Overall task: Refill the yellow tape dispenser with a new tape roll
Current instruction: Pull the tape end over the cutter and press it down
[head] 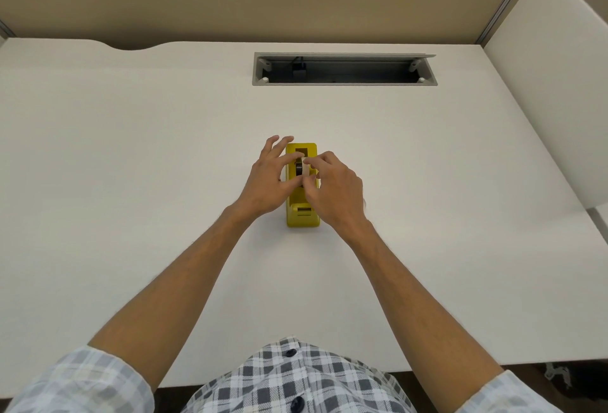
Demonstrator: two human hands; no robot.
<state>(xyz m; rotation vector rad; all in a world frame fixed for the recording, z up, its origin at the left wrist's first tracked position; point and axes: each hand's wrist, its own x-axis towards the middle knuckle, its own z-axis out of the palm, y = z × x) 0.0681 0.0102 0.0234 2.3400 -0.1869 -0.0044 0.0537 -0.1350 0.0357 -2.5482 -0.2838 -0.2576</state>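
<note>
The yellow tape dispenser (300,215) stands upright in the middle of the white desk (131,156), cutter end toward me. In its open slot sits a dark spool hub with a pale tape roll (300,168) on it. My left hand (270,179) comes in from the left, its thumb and forefinger pinching the hub and its other fingers spread over the dispenser's far end. My right hand (332,189) reaches from the right, with its fingertips closed on the roll's right side. Both hands hide most of the dispenser's middle.
A grey cable tray (343,69) with its lid open is set into the desk behind the dispenser. A beige partition runs along the back. A white panel (552,83) stands at the right edge. My checked shirt fills the bottom of the view.
</note>
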